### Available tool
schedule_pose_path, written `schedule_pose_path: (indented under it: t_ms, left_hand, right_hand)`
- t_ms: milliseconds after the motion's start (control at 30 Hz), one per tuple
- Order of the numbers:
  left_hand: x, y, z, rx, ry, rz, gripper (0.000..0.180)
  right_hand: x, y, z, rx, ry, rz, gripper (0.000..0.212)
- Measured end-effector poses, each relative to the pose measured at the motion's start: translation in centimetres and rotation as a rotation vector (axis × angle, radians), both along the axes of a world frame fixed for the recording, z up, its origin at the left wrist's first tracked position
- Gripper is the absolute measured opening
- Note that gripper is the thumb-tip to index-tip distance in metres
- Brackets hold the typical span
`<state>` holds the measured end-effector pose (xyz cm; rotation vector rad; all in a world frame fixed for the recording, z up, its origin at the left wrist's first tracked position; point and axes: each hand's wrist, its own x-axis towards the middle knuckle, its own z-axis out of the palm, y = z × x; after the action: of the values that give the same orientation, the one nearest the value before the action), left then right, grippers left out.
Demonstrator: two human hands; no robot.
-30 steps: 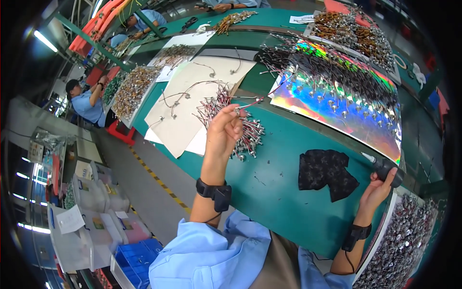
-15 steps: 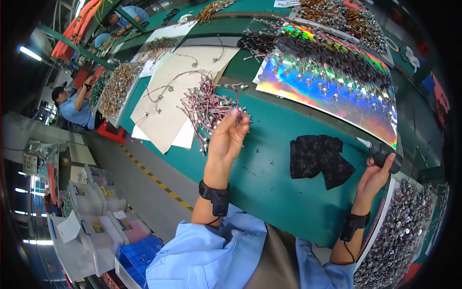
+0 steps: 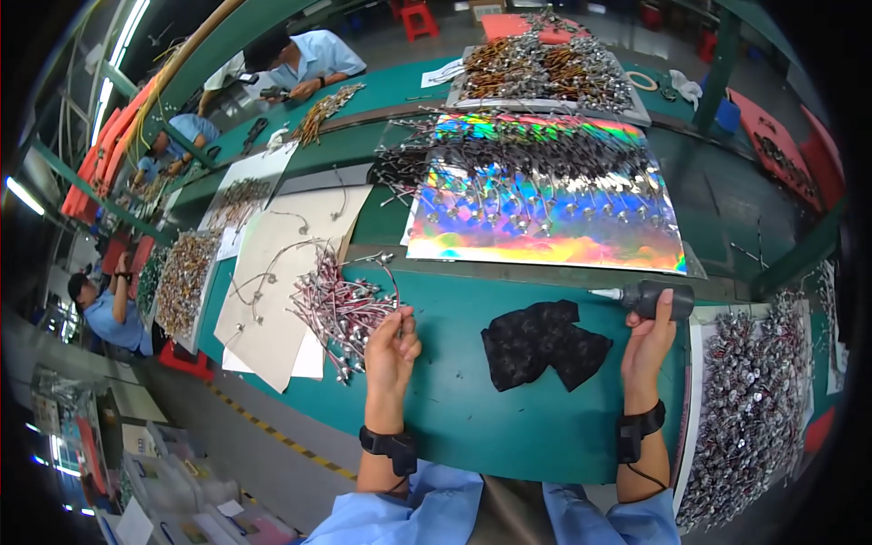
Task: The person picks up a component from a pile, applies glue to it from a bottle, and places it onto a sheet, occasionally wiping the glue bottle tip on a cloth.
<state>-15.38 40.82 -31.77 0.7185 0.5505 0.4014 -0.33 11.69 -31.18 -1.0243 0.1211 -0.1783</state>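
My left hand (image 3: 392,356) is closed in a pinch at the right edge of a heap of small metal parts with red and white wire leads (image 3: 341,304). A thin wired part (image 3: 396,283) rises from its fingertips and bends left at the top; the end inside the fingers is hidden. My right hand (image 3: 647,350) is wrapped round a black squeeze bottle (image 3: 663,300), which lies level with its pale nozzle (image 3: 607,293) pointing left. Between my hands, a crumpled black patterned cloth (image 3: 543,345) rests on the green tabletop (image 3: 454,427).
Beige card sheets (image 3: 263,318) lie under the heap's left side. Beyond a ledge, a shiny rainbow sheet (image 3: 545,250) carries rows of wired parts. A tray (image 3: 749,418) packed with metal parts stands at right. Co-workers (image 3: 318,59) sit at far benches; a green post (image 3: 799,250) stands at right.
The view has tilted up and turned, so the bench sits lower and further left in it. My left hand remains pinched by the heap; the squeeze bottle in my right hand is now level.
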Motion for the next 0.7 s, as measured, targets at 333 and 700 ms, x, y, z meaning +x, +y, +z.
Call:
schedule_pose_path:
  t_ms: [333,700]
  left_hand:
    - [0.6,-1.2,0.0,0.171,0.126,0.061,0.024]
    - [-0.4,-1.1,0.4,-0.043,-0.129,-0.006,0.032]
  right_hand:
    - [0.4,-0.3,-0.4,0.032,0.001,-0.015,0.032]
    - [0.2,0.4,-0.6,0.026,-0.002,0.026,0.035]
